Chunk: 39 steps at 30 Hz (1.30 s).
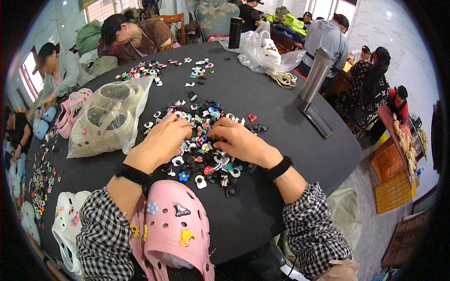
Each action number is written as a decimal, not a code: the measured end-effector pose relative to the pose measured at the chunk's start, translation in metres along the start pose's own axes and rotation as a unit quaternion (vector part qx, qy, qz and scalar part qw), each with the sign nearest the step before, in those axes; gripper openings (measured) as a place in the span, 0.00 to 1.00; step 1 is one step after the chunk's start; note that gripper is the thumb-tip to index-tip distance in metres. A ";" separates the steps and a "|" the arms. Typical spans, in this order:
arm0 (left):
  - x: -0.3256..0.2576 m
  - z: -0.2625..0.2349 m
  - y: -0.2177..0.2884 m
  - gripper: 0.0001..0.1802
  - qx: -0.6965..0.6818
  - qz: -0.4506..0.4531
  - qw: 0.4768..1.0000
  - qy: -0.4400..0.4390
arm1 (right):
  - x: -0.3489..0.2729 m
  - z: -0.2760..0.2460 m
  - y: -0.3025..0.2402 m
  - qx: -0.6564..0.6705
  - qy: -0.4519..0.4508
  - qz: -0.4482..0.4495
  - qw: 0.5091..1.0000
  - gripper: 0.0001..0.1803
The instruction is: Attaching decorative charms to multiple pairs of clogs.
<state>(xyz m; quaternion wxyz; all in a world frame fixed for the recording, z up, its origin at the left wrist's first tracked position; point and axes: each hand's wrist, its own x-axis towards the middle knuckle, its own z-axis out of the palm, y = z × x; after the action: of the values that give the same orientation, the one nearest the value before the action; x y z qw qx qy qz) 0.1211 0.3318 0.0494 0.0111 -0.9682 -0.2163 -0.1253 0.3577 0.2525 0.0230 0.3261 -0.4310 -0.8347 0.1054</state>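
A loose pile of small colourful shoe charms (206,161) lies on the black table, and both my hands are in it. My left hand (166,138) is at the pile's left side, its fingers bent down and close together; whatever is between them is hidden. On the right side, my right hand (243,143) has bent fingers, with thumb and forefinger apart over the charms. Nearest my left forearm is a pink clog (176,225) decorated with a blue flower, a roller skate and a yellow figure.
White clogs (70,225) lie left of my sleeve. A clear bag of pale clogs (105,122) stands farther left. A steel flask (316,77) and a black flask (235,33) stand on the table (290,159). A white clog in plastic (269,49) lies beyond. Several people sit around.
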 end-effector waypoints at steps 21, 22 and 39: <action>0.002 -0.009 0.011 0.09 -0.150 0.050 0.982 -0.101 | 0.001 -0.032 0.004 0.013 0.068 0.016 0.997 0.13; 0.004 -0.009 0.010 0.08 -0.142 0.038 0.984 -0.104 | 0.000 -0.035 0.003 0.031 0.071 0.026 0.997 0.14; 0.001 -0.003 0.011 0.14 -0.151 0.007 0.987 -0.049 | -0.007 -0.041 -0.035 0.117 -0.205 0.075 0.969 0.10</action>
<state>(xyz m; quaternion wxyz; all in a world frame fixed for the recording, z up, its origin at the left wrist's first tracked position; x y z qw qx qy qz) 0.1258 0.3221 0.0525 -0.1445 -0.9653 -0.1882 -0.1089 0.3637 0.2217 0.0670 0.1871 -0.4204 -0.8311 0.3124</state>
